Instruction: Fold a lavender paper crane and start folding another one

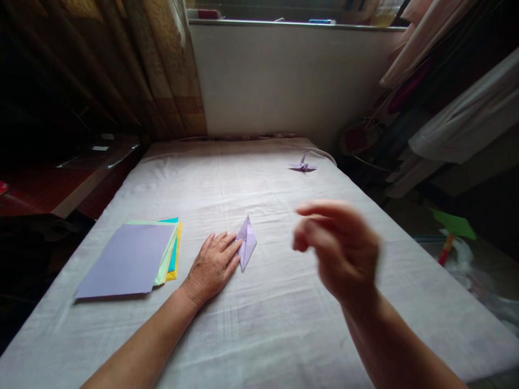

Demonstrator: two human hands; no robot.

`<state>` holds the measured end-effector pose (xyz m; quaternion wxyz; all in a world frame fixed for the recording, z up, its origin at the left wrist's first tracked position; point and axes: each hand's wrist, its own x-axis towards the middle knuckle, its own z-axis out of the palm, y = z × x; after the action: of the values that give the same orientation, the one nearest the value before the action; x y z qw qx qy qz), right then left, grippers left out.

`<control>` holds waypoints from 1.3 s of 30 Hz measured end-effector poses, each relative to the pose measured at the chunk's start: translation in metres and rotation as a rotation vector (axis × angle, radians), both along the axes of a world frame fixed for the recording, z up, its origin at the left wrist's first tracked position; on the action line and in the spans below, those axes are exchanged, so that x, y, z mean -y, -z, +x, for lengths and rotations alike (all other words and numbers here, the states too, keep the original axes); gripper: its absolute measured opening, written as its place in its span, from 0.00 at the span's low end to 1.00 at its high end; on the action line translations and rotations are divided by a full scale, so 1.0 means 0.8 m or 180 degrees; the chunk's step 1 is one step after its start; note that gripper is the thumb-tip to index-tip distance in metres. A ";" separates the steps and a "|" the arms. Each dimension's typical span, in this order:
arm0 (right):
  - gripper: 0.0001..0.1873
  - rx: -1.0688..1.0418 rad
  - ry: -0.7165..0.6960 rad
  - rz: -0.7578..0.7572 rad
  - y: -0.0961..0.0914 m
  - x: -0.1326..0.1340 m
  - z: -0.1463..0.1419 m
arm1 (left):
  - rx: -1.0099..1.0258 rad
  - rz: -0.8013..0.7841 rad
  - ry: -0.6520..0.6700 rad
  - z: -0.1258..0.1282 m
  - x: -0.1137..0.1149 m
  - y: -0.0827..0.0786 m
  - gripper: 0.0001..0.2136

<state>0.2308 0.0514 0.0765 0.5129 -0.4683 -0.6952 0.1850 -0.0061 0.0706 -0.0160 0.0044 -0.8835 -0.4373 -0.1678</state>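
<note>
A lilac paper folded into a narrow diamond (pixel 250 246) lies on the cloth-covered surface, its long points toward and away from me. My left hand (pixel 214 265) rests flat beside it, fingers stretched out, with fingertips touching the paper's left edge. Off to the right, my right hand (pixel 340 248) hangs in the air, blurred by motion. Its fingers are loosely bent with a gap between index finger and thumb, and I see nothing in it. A finished lilac paper crane (pixel 303 165) stands far back on the right.
A stack of coloured paper sheets (pixel 125 259), lilac on top, lies left of my left hand. Pale wrinkled cloth (pixel 227 346) covers the surface. A curtain (pixel 162 70) hangs at the back left, clothes (pixel 466 113) at the right. A green paper piece (pixel 454 223) is beyond the right edge.
</note>
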 end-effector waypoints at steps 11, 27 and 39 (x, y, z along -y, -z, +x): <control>0.22 0.1841 -0.0055 -0.1340 0.073 -0.035 -0.041 | 0.0298 0.0015 0.0096 -0.002 0.002 -0.008 0.15; 0.25 0.1747 -0.0528 -0.0377 0.109 -0.047 -0.043 | -0.0033 0.0484 0.0179 -0.011 0.001 -0.017 0.19; 0.37 0.2839 -0.0752 -0.0810 0.105 -0.004 -0.052 | -0.0825 -0.0041 -0.0089 -0.018 0.015 0.005 0.29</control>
<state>0.1889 0.0548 -0.0078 0.0786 -0.4788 -0.8679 0.1067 -0.0207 0.0583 -0.0202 0.0575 -0.8916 -0.4465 -0.0494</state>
